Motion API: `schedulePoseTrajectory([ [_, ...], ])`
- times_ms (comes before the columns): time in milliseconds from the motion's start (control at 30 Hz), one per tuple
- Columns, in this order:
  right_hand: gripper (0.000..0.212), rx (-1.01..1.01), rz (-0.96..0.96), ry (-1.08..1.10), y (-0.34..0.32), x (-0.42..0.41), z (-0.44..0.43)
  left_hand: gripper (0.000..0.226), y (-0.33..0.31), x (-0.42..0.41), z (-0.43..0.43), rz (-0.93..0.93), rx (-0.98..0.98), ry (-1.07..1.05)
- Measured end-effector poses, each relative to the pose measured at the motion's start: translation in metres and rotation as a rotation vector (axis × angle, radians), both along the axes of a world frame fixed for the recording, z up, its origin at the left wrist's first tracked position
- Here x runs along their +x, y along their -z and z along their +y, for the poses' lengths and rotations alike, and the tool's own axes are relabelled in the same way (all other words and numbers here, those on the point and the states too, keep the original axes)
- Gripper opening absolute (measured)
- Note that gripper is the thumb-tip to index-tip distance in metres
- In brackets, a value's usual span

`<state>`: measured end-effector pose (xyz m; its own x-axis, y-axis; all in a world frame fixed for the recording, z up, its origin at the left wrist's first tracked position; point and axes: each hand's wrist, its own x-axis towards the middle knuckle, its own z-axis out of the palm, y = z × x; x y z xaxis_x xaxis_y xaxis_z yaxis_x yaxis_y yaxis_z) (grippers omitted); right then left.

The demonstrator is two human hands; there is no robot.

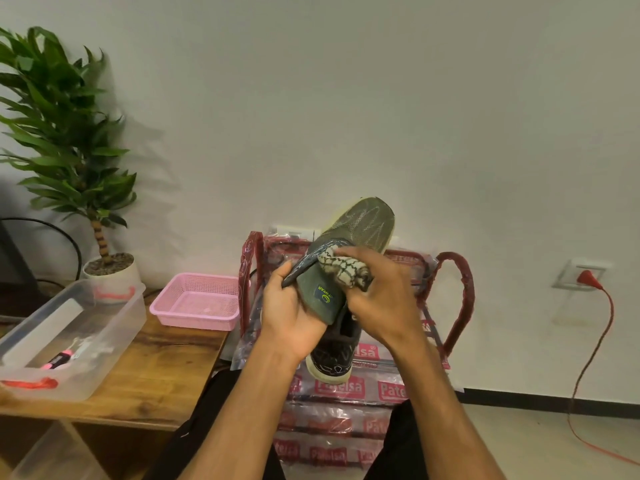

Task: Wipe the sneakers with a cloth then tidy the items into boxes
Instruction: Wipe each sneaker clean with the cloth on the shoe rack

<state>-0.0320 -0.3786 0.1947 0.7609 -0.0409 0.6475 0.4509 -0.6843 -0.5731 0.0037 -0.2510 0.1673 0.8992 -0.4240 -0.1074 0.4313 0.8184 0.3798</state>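
I hold a dark grey-green mesh sneaker [367, 223] up in front of me, toe pointing away and up. My left hand [291, 313] grips its side and tongue near the opening. My right hand [384, 296] holds a bunched cream cloth with dark lines [343, 268] pressed against the tongue area. The sneaker's heel with its pale sole [329, 372] points down toward my lap.
A wooden table [156, 362] at left carries a clear plastic box [69, 337] with small items and a pink basket [197, 301]. A red chair wrapped in printed plastic [457, 289] stands ahead. A potted plant [104, 265] is by the wall; a red cable [602, 327] hangs at right.
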Motion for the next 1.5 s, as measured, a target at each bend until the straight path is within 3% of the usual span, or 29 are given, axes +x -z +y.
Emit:
schedulePoseTrajectory([
  [167, 0.052, 0.028, -0.073, 0.176, 0.001, 0.013, -0.002, 0.051, 0.001, 0.0, -0.004, -0.001, 0.013, 0.014],
  [333, 0.055, 0.026, -0.005, -0.005, 0.003, 0.003, 0.004, 0.05, 0.004, 0.002, 0.0, 0.005, -0.005, -0.011],
  [500, 0.049, 0.104, -0.133, 0.213, 0.007, 0.014, 0.002, 0.051, 0.001, -0.001, -0.004, 0.011, 0.013, 0.005],
  [600, 0.054, 0.181, -0.03, 0.077, 0.006, 0.008, 0.004, 0.049, 0.002, 0.0, -0.001, 0.02, 0.003, -0.012],
  [767, 0.051, 0.142, 0.227, -0.164, 0.0, -0.002, -0.01, 0.052, 0.003, 0.003, 0.002, 0.022, -0.009, -0.018],
  [900, 0.033, 0.287, 0.093, 0.042, -0.006, 0.002, -0.024, 0.05, 0.004, 0.003, 0.005, 0.044, -0.043, -0.014],
  [1000, 0.03, 0.344, 0.018, 0.172, -0.009, 0.005, -0.028, 0.049, 0.004, 0.002, 0.006, 0.044, -0.038, -0.016],
  [1200, 0.032, 0.282, -0.013, 0.129, -0.004, 0.006, -0.008, 0.051, 0.003, -0.002, 0.001, 0.03, -0.037, -0.004],
  [1367, 0.047, 0.06, 0.118, -0.016, -0.002, -0.001, -0.002, 0.05, 0.002, 0.002, 0.003, 0.041, -0.031, -0.038],
  [1500, 0.029, 0.149, -0.027, 0.149, -0.008, 0.008, -0.007, 0.05, 0.0, 0.002, 0.001, 0.048, -0.027, -0.026],
])
